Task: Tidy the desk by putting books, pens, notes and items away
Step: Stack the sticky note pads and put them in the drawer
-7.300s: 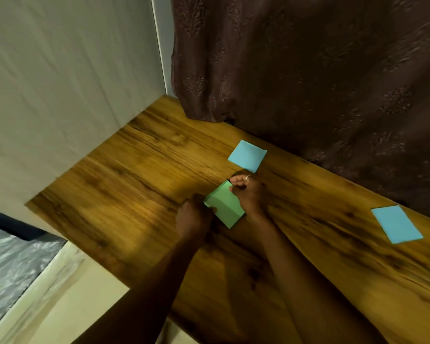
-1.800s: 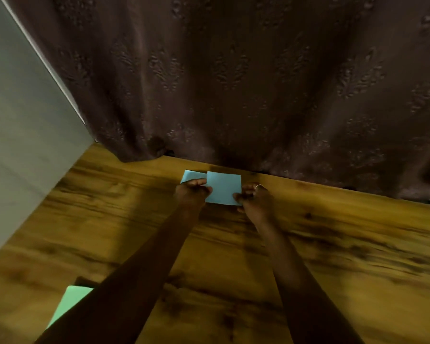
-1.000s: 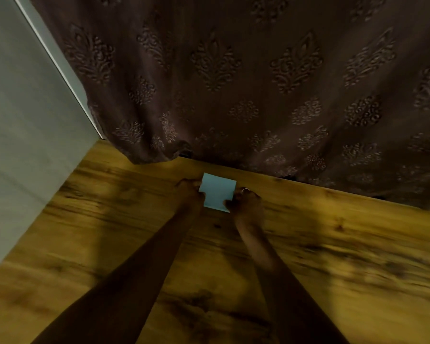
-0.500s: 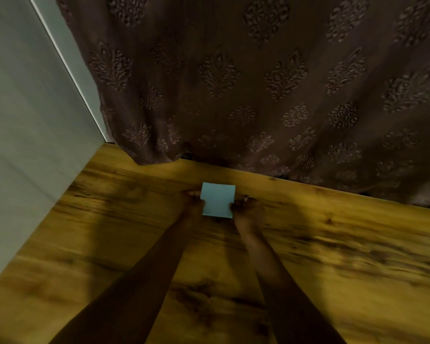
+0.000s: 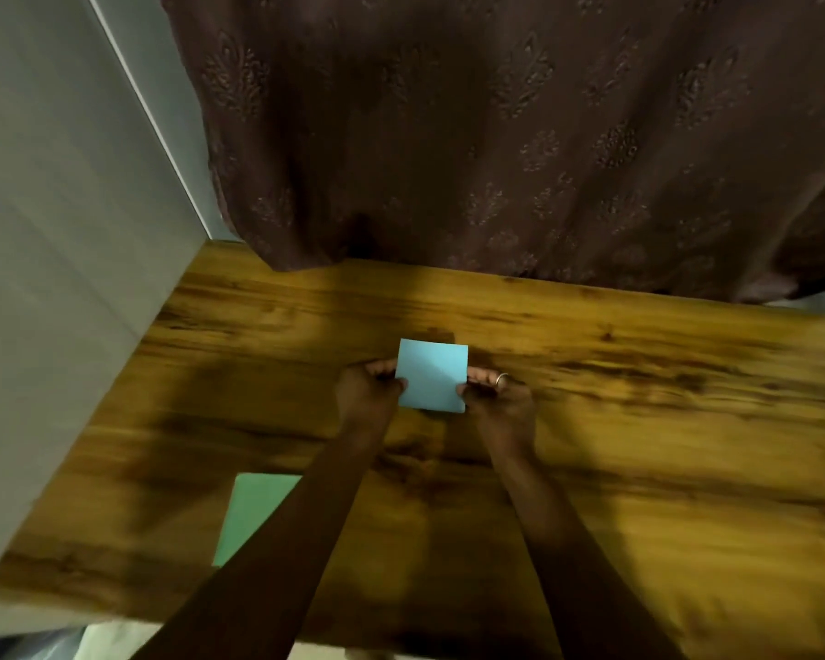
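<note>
A light blue square note (image 5: 432,375) is held just above the wooden desk (image 5: 639,421), near its middle. My left hand (image 5: 367,388) pinches its left edge and my right hand (image 5: 498,397), with a ring on one finger, pinches its right edge. Whether more than one blue sheet is in the stack I cannot tell. A green note (image 5: 251,512) lies flat on the desk at the near left, partly hidden under my left forearm.
A dark brown patterned curtain (image 5: 496,135) hangs along the desk's far edge. A pale wall (image 5: 58,278) bounds the desk on the left. The near edge of the desk runs along the bottom of the view.
The hands have drawn back from the curtain toward me with the blue note between them. The green note has come into view at the near left.
</note>
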